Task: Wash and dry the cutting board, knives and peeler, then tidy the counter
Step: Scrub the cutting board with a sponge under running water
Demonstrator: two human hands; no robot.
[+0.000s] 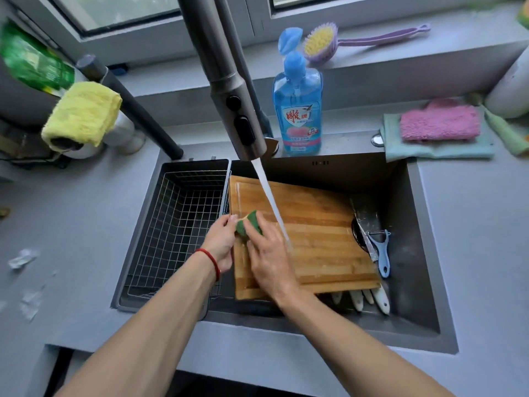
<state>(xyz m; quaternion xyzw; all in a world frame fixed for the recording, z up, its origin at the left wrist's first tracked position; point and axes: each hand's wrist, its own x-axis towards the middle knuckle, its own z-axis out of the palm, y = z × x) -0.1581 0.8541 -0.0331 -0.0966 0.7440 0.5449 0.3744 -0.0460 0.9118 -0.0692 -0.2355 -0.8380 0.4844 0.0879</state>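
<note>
Scrubbing is under way, so the job looks early: the cutting board point(309, 233) lies tilted in the sink point(415, 239) under the running faucet point(229, 90), its left edge against the wire basket point(177, 224). The right hand point(267, 257) presses a green sponge point(248, 224) onto the board's left part, fingers curled over it; the left hand point(220, 242) grips the board's left edge and steadies it. Still unwashed, by the look of it — a cleaver point(366, 222) and the blue peeler point(382, 250) sit just beside the board's right edge, and white knife handles point(369, 299) poke out from under its near edge. Drying and tidying remain; a pink cloth point(439, 123) waits on the counter point(71, 253). Room is tight on the right, where blades crowd the sink wall — the basket on the left offers open space for set-down.
</note>
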